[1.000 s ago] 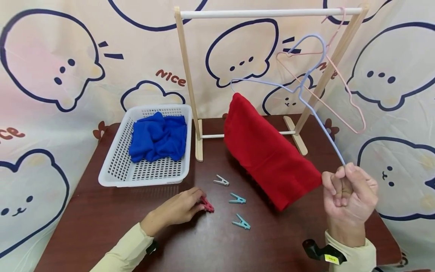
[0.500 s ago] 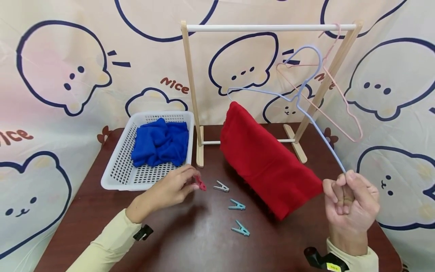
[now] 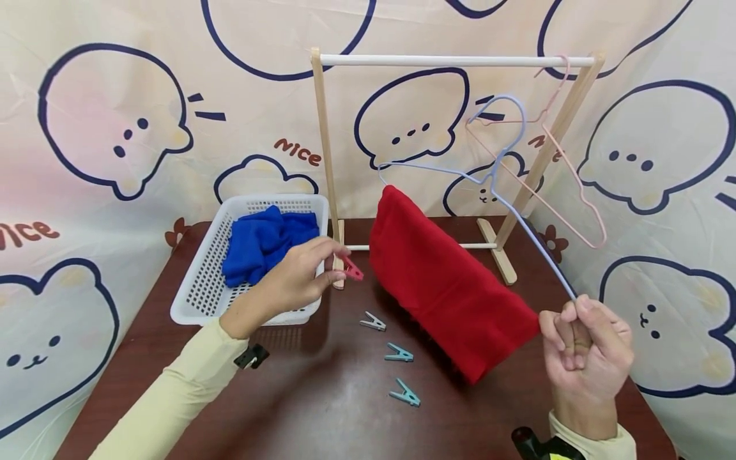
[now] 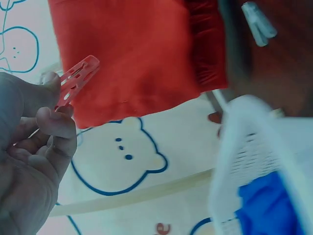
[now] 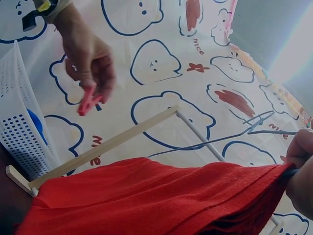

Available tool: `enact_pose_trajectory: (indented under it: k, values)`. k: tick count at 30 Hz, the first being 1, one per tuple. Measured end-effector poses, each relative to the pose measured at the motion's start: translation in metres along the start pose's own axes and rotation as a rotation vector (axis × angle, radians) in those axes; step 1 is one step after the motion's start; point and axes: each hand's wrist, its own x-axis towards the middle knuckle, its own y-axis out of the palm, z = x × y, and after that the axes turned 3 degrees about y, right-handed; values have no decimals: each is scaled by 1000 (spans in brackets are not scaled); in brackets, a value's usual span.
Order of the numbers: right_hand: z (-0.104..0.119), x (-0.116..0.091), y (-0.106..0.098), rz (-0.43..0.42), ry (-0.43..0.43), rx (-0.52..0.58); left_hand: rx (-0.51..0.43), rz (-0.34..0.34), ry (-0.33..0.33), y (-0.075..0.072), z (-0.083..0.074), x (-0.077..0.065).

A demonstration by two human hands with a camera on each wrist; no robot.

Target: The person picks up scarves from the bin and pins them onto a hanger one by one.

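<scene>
In mid-frame, a red clip (image 3: 350,268) is being pinched between thumb and fingers by the left grip (image 3: 296,278), near but apart from the red cloth (image 3: 443,287). At right, the blue hanger (image 3: 494,181) carrying that cloth is being held up by a corner in the curled right grip (image 3: 586,351). Clipping is seemingly being prepared (three other clips (image 3: 406,356) are lying on the table (image 3: 345,421)); bringing the clip to the cloth's edge is apparently being called for.

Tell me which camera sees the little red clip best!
The left wrist view: the red clip looks biggest there, and you can see the gaps in it. The head view shows it small, sticking out of the left hand. The right wrist view shows it small and blurry, pointing downward.
</scene>
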Motion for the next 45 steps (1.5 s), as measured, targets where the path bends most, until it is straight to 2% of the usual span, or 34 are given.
enact_pose_trajectory:
  k: [6,16,25,31,38,45]
  values:
    - [-1,1,1,-2,12,8,12,-15,31,-15,1,27]
    - [-4,5,3,30,21,17,54,-20,42,-32,12,56]
    - [-6,4,4,31,38,25,69,-32,103,-40,19,74]
    - [-5,3,6,23,44,14,125,-14,84,-44,18,84]
    - [-5,3,12,51,28,22,150,-49,119,-49,19,96]
    - [-6,4,18,36,18,-4,173,-87,141,-54,17,108]
